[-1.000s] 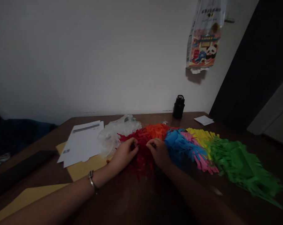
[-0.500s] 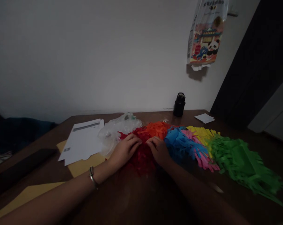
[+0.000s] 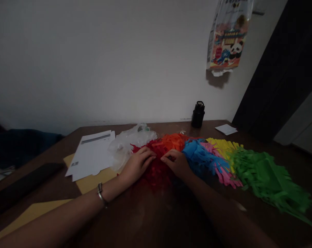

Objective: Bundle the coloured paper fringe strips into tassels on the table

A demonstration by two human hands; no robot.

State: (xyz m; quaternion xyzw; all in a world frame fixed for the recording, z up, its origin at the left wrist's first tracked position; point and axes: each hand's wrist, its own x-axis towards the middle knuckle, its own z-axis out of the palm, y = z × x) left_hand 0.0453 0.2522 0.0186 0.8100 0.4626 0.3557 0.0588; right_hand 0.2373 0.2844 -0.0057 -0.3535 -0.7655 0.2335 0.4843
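Observation:
Both hands work at a red heap of fringed paper [image 3: 156, 172] at the middle of the table. My left hand [image 3: 139, 162], below a silver bracelet, has its fingers closed on the left side of the red paper. On the other side, my right hand [image 3: 178, 163] pinches a bit of it between thumb and forefinger. A small gap lies between the fingertips. Behind the red heap is orange fringed paper [image 3: 175, 140]. Blue fringed paper [image 3: 199, 156] lies just right of my right hand, then pink fringe [image 3: 223, 175], yellow fringe [image 3: 221, 146] and green fringe [image 3: 269, 179].
A crumpled clear plastic bag [image 3: 130, 141] and white sheets [image 3: 92, 155] over a yellow envelope [image 3: 101, 177] lie at left. A black bottle [image 3: 197, 115] stands by the wall, near white cards [image 3: 226, 129]. A panda-printed bag [image 3: 228, 41] hangs above.
My right hand has shifted slightly, its fingers curling more into a pinch. My left hand stays nearly still on the red paper.

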